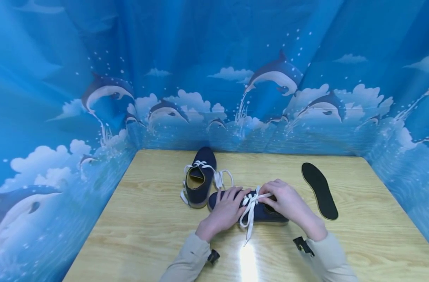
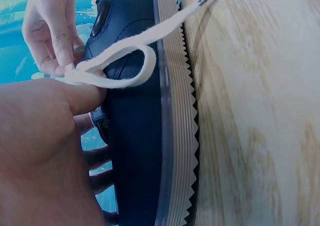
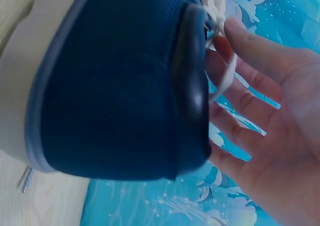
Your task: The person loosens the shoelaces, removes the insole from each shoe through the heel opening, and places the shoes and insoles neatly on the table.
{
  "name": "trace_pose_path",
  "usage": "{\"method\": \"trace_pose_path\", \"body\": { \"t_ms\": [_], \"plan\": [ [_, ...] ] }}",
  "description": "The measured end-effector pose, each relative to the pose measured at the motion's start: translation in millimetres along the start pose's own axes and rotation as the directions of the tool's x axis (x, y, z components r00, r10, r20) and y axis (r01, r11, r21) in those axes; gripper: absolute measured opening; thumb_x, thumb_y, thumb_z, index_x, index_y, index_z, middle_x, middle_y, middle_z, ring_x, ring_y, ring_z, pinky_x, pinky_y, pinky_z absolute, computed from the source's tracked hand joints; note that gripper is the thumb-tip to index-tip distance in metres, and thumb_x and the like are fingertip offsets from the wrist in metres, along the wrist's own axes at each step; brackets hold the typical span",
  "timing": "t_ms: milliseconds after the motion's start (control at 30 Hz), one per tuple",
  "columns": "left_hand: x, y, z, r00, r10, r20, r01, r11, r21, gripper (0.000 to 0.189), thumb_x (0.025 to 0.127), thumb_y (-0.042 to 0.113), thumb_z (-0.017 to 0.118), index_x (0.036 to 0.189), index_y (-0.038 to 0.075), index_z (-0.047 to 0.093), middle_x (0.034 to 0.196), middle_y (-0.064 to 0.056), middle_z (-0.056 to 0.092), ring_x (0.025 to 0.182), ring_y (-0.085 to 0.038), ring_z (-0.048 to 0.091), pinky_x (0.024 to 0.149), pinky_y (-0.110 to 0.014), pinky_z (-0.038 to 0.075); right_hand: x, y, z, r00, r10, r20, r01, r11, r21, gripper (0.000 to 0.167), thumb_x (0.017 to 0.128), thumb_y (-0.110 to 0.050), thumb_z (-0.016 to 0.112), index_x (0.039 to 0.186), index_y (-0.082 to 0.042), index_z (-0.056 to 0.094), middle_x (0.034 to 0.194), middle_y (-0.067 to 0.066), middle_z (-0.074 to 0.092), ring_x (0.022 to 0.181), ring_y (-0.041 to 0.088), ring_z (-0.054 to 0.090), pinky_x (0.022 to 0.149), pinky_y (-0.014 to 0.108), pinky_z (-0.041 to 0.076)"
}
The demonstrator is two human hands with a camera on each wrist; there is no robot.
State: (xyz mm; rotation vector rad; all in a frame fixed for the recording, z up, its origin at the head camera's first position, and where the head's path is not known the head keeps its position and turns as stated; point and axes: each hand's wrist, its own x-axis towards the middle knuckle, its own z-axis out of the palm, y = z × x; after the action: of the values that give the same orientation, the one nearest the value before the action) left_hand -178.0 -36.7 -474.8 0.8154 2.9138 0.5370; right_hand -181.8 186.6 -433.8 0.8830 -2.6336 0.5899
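- The near shoe [image 1: 262, 213] stands sole-down at the table's [image 1: 147, 219] middle; its long axis runs crosswise, toe left, heel right.
- Right hand [image 1: 286, 200]: thumb and forefinger closed, pinching the white lace [image 2: 170, 27].
- Left hand [image 1: 226, 213]: fingers spread loosely over the shoe's front, partly hiding the toe.
- The right hand partly covers the shoe's opening; the right wrist view cuts off the toe.
- The table has wood grain; a blue dolphin-print curtain [image 1: 207, 39] surrounds its back and sides.
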Motion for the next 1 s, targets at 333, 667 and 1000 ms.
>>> {"method": "trace_pose_path", "body": {
  "t_ms": [333,667,1000],
  "plan": [
    [-1.8,1.8,-1.2,1.0,0.001,-0.005,-0.001,1.0,0.006,0.057,0.107,0.035,0.05,0.159,0.028,0.031,0.16,-0.01,0.035,0.148,-0.031,0.031,0.119,-0.068,0.019,1.1,2,4,0.992,-0.093,-0.087,0.092,0.996,-0.011,0.017,0.08,-0.014,0.085,0.085,-0.019,0.07,0.083,-0.009,0.069,0.08,0.012,0.063,0.068,0.033,0.056],
    [-1.6,2.5,-0.2,1.0,0.011,-0.023,-0.011,1.0,-0.014,0.057,0.106,0.037,0.052,0.158,0.028,0.033,0.159,-0.01,0.036,0.147,-0.031,0.033,0.118,-0.068,0.02,-3.5,11,-20,0.983,-0.081,-0.164,0.064,0.992,-0.107,0.021,0.074,-0.011,0.088,0.081,-0.019,0.071,0.081,-0.007,0.071,0.077,0.015,0.062,0.064,0.036,0.054],
    [-2.3,0.9,-0.5,0.999,0.015,-0.029,-0.016,1.0,-0.025,0.056,0.106,0.036,0.052,0.158,0.027,0.033,0.159,-0.01,0.036,0.147,-0.032,0.033,0.118,-0.069,0.02,-5.1,12,-23,0.994,0.095,0.047,-0.095,0.995,-0.003,0.013,0.085,-0.019,0.083,0.094,-0.019,0.073,0.087,-0.011,0.07,0.085,0.015,0.061,0.068,0.034,0.054]
  ]
}}
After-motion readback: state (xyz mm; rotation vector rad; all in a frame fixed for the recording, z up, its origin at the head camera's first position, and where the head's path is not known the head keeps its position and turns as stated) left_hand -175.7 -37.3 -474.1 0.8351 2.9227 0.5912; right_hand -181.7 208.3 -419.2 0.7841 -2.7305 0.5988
